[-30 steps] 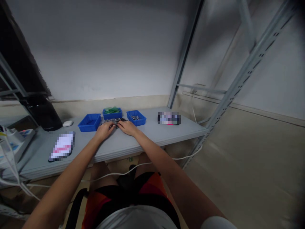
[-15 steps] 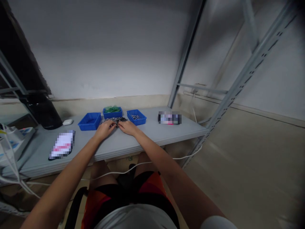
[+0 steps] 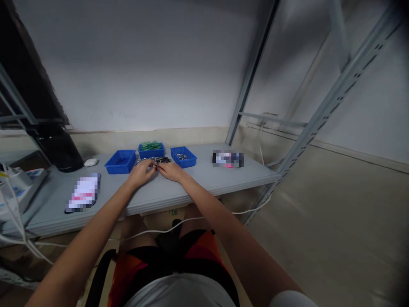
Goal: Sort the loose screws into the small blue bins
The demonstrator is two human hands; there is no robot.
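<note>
A pile of small black and silvery pieces (image 3: 162, 160), too small to name, lies on the grey shelf top just beyond my fingertips. My left hand (image 3: 140, 173) is at the near left side of this pile, thumb and fingers drawn together in a pinch. From the right, my right hand (image 3: 171, 171) meets it with bent fingers, and the tips of both hands nearly touch. Whatever is between the fingertips is too small to make out. Behind the pile is a blue tray (image 3: 151, 155) with green pieces (image 3: 151, 146); another blue tray (image 3: 191, 163) holds small silvery parts (image 3: 182, 157).
A third blue tray (image 3: 119, 168) is left of my hands. Blurred-out items lie on the left (image 3: 83, 192) and right (image 3: 228, 159). A white case (image 3: 91, 162), a black cylindrical object (image 3: 60, 149) and a power strip with cables (image 3: 24, 192) are at left. Metal uprights (image 3: 246, 89) frame the shelf.
My left thumb and fingers have shifted slightly near the pile. My right hand stays almost where it was, and the trays have not moved.
</note>
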